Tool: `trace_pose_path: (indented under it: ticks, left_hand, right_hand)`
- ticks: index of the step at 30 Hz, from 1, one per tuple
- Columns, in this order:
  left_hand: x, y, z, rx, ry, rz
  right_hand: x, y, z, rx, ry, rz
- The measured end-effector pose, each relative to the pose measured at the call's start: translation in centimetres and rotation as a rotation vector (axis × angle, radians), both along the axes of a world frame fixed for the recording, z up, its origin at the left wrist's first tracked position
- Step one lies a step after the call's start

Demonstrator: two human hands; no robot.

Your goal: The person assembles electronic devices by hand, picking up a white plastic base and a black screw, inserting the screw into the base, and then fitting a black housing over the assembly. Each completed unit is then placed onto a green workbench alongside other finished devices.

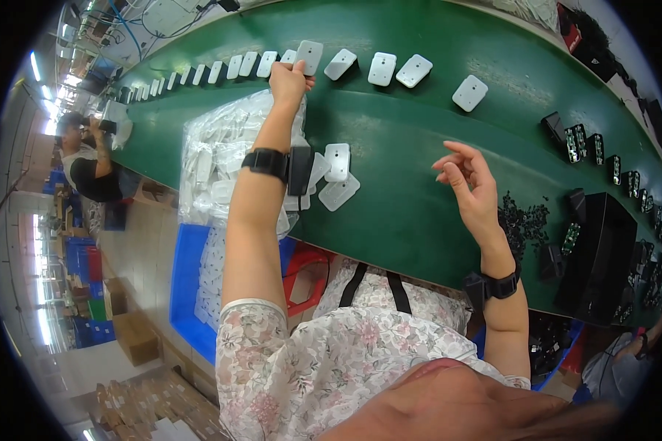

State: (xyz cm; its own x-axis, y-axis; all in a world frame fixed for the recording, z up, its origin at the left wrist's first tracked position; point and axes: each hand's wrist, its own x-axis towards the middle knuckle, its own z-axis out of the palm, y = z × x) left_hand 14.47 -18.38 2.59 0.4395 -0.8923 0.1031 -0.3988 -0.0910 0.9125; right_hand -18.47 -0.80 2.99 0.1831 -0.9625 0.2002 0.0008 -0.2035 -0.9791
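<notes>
My left hand (288, 84) reaches to the far side of the green table and grips a white plastic casing (310, 56) by its lower edge, thumb on its face. That casing stands at the right end of a long row of similar white casings (235, 67). My right hand (472, 184) hovers over the table, fingers apart and holding nothing. Between my hands a white casing (337, 162) lies beside flat whitish cover plates (339, 192). Farther off, separate casings (382, 69) rest on the table, one (470, 93) toward the right.
A clear plastic bag (221, 158) of white parts lies beneath my left forearm, above a blue bin (189, 287). Small black parts (522, 224) are heaped by my right wrist. A black box (599, 253) and several circuit boards (598, 149) stand at right. Another person (99, 158) sits at far left.
</notes>
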Motion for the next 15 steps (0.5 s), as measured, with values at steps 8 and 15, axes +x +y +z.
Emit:
trace_pose_path:
  ticks: [8, 15]
  left_hand:
    - [2.1, -4.6, -2.0, 0.29, -0.148, 0.003]
    - [3.0, -5.2, -1.2, 0.484, -0.119, -0.042]
  right_hand:
    - [-0.3, 0.2, 0.8, 0.006, 0.091, 0.012]
    - [-0.1, 0.3, 1.1, -0.007, 0.1, 0.019]
